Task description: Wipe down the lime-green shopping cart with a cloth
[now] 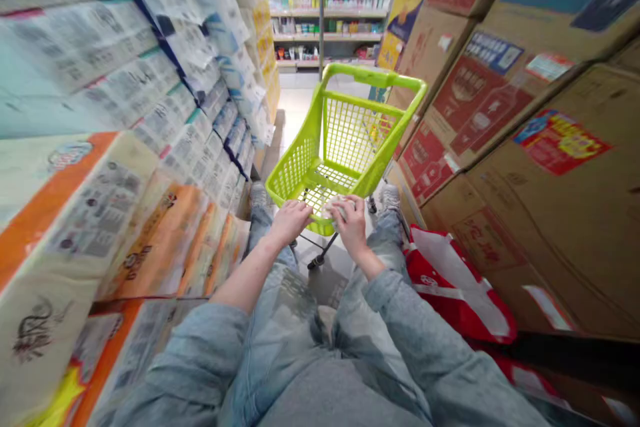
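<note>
A lime-green plastic shopping cart (295, 170) stands between my legs, its basket tilted in view and its lattice sides and floor showing. My left hand (293, 219) is closed over the near rim of the basket. Just right of it, my right hand (349, 215) bunches a crumpled white cloth or wipe (332, 205) against the same rim. The fingers partly cover this cloth, so its exact kind is unclear. Below the basket, a dark caster wheel (316, 261) touches the floor.
Stacked tissue packs (150, 233) wall the left side. Cardboard cartons (530, 213) rise on the right, with a red and white bag (457, 287) at their foot. Stocked shelves (350, 10) stand beyond the cart, past a strip of pale floor (291, 121).
</note>
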Motion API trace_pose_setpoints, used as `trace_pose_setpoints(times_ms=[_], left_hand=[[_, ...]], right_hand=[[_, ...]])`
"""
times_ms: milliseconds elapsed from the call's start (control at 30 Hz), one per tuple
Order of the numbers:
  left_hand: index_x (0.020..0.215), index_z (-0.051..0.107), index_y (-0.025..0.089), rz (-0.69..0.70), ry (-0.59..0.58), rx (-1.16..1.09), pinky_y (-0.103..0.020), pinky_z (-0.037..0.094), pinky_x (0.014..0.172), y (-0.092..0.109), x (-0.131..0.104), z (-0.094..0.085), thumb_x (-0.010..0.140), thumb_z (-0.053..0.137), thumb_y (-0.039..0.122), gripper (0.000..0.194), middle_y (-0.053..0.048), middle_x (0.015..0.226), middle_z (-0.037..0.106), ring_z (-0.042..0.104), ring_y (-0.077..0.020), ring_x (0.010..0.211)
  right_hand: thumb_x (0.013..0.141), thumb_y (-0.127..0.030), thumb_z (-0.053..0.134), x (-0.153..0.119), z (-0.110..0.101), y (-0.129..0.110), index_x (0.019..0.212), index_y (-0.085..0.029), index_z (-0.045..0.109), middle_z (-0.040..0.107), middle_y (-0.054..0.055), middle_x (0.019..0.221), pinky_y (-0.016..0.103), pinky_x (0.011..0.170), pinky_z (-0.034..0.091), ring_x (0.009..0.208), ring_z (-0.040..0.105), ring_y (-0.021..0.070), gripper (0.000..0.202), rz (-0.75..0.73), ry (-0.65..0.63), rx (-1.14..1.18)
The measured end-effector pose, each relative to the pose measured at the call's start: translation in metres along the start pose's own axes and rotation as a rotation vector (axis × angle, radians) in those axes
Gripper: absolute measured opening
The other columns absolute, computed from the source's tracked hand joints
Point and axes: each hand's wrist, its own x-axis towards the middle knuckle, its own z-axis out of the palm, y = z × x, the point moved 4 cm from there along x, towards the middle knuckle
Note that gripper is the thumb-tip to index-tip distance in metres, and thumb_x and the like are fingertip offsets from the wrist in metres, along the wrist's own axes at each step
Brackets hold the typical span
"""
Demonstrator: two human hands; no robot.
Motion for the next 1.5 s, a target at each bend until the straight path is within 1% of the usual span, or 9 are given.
trace_pose_setpoints(times_ms=[133,333,500,667,767,900,1067,1233,1500], left_hand=[[0.091,0.058,0.02,-0.023,-0.007,-0.039,-0.036,0.037,0.081,0.001,0.002,0.001,0.086,0.055,0.032,0.013,-0.006,0.089,0.06,0.053,-0.0228,0.091],[0.091,0.058,0.02,-0.054,-0.022,-0.047,-0.036,0.036,0.08,0.007,0.006,0.003,0.086,0.055,0.033,0.013,-0.006,0.089,0.06,0.052,-0.0229,0.091],[0.092,0.056,0.02,-0.069,-0.003,-0.028,-0.036,0.036,0.08,0.014,0.01,0.002,0.087,0.052,0.034,0.015,-0.006,0.09,0.059,0.052,-0.0232,0.091],[0.093,0.056,0.02,-0.083,-0.017,-0.045,-0.037,0.035,0.081,0.015,0.013,0.002,0.088,0.051,0.033,0.015,-0.007,0.092,0.06,0.051,-0.0241,0.093],[0.094,0.056,0.02,-0.093,-0.02,-0.047,-0.037,0.035,0.082,0.014,0.015,0.003,0.088,0.049,0.033,0.016,-0.007,0.093,0.06,0.05,-0.0244,0.093],[0.095,0.056,0.019,-0.122,-0.02,-0.057,-0.037,0.034,0.083,0.015,0.018,0.004,0.089,0.046,0.034,0.018,-0.008,0.094,0.06,0.05,-0.0249,0.095],[0.097,0.056,0.019,-0.169,-0.042,-0.058,-0.038,0.033,0.082,0.019,0.021,0.004,0.089,0.045,0.034,0.02,-0.009,0.096,0.059,0.049,-0.0261,0.096],[0.098,0.056,0.019,-0.2,-0.053,-0.087,-0.039,0.032,0.083,0.02,0.024,0.005,0.09,0.042,0.034,0.022,-0.01,0.097,0.059,0.05,-0.0264,0.098],[0.095,0.056,0.019,-0.185,-0.05,-0.095,-0.039,0.032,0.082,0.02,0.027,0.006,0.09,0.043,0.032,0.02,-0.009,0.096,0.061,0.05,-0.0258,0.097]], right_hand=[[0.086,-0.034,0.056,-0.027,0.004,-0.002,0.09,-0.022,0.066,0.05,0.007,0.104,0.036,0.095,0.041,0.108,0.05,0.0196,0.017,0.08,0.057,0.071],[0.086,-0.036,0.054,-0.041,-0.002,0.006,0.086,-0.019,0.064,0.056,0.006,0.095,0.036,0.093,0.041,0.1,0.053,0.0183,0.02,0.276,0.302,0.136],[0.084,-0.038,0.055,-0.043,-0.002,0.008,0.086,-0.018,0.062,0.056,0.007,0.096,0.035,0.095,0.039,0.103,0.052,0.0186,0.021,0.317,0.339,0.13],[0.084,-0.039,0.051,-0.052,-0.002,0.035,0.09,-0.017,0.061,0.059,0.008,0.096,0.036,0.092,0.04,0.098,0.055,0.0191,0.025,0.451,0.387,0.157],[0.083,-0.04,0.051,-0.055,0.003,0.051,0.095,-0.016,0.06,0.059,0.008,0.098,0.036,0.091,0.041,0.096,0.055,0.0191,0.028,0.526,0.345,0.178],[0.078,-0.039,0.057,-0.055,0.018,0.053,0.101,-0.017,0.058,0.058,0.008,0.101,0.035,0.087,0.042,0.093,0.055,0.0186,0.032,0.537,0.22,0.19],[0.074,-0.033,0.056,-0.055,0.029,0.068,0.089,-0.017,0.059,0.06,0.006,0.09,0.035,0.083,0.043,0.086,0.055,0.0194,0.022,0.544,0.122,0.119],[0.067,-0.025,0.056,-0.051,0.031,0.089,0.08,-0.017,0.055,0.06,0.006,0.085,0.035,0.08,0.043,0.082,0.055,0.0204,0.015,0.644,0.041,0.055],[0.076,-0.033,0.055,-0.037,0.02,0.052,0.1,-0.02,0.05,0.061,0.006,0.101,0.032,0.082,0.043,0.09,0.056,0.0185,0.028,0.545,0.174,0.165]])
